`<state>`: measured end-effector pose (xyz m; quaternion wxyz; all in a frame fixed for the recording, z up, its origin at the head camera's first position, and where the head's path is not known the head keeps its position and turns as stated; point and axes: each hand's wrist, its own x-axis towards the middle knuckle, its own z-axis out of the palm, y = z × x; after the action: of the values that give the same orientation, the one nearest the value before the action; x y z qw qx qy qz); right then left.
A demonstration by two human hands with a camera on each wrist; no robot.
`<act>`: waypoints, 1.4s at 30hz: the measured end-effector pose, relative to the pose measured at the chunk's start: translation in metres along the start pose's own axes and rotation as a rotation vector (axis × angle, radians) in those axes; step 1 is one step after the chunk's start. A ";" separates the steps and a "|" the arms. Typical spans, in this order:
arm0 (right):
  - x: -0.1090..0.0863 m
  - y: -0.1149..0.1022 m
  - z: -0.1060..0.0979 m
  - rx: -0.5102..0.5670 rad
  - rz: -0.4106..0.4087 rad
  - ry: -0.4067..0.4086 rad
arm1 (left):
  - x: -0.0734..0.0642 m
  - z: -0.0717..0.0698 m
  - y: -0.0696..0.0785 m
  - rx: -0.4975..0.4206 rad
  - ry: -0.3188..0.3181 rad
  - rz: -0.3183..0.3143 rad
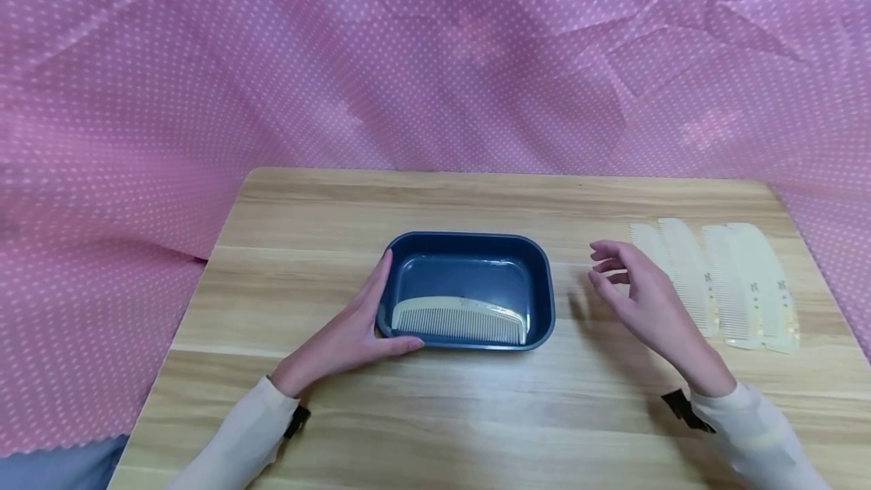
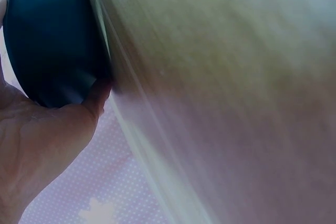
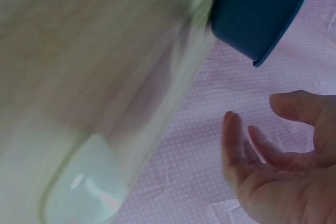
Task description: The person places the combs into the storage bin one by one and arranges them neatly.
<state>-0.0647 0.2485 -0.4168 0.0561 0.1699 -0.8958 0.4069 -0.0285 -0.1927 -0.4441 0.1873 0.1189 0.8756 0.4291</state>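
Observation:
A dark blue rectangular tray point(image 1: 469, 244) sits mid-table with one pale comb point(image 1: 463, 308) in it, along the near side, teeth toward me. My left hand point(image 1: 350, 331) grips the tray's left end, the thumb on the near wall and the fingers along the left wall. In the left wrist view the thumb lies against the tray's outer wall point(image 2: 55, 35). My right hand point(image 1: 643, 297) is in the air between the tray and several pale combs point(image 1: 735, 286) at the right, its fingers loosely bent and nothing between them. The wrist partly overlaps the combs.
The pale combs lie side by side on the wooden table point(image 1: 476, 422), with small flower patterns at their near ends. A pink dotted cloth point(image 1: 435, 59) hangs behind the table's far edge and down both sides.

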 end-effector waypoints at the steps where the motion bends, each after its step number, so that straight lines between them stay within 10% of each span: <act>1: -0.001 0.002 -0.001 -0.008 0.018 -0.012 | 0.000 0.000 0.000 0.000 0.000 0.001; 13: -0.017 0.016 -0.018 -0.241 0.226 -0.123 | 0.000 -0.001 0.002 -0.003 0.000 0.016; 42: -0.033 0.055 -0.029 -0.265 0.427 -0.106 | -0.001 0.000 -0.002 0.004 0.002 0.022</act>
<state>-0.0536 0.3125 -0.4439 -0.0564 -0.0109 -0.9585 0.2792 -0.0282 -0.1943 -0.4458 0.1815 0.1287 0.8752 0.4297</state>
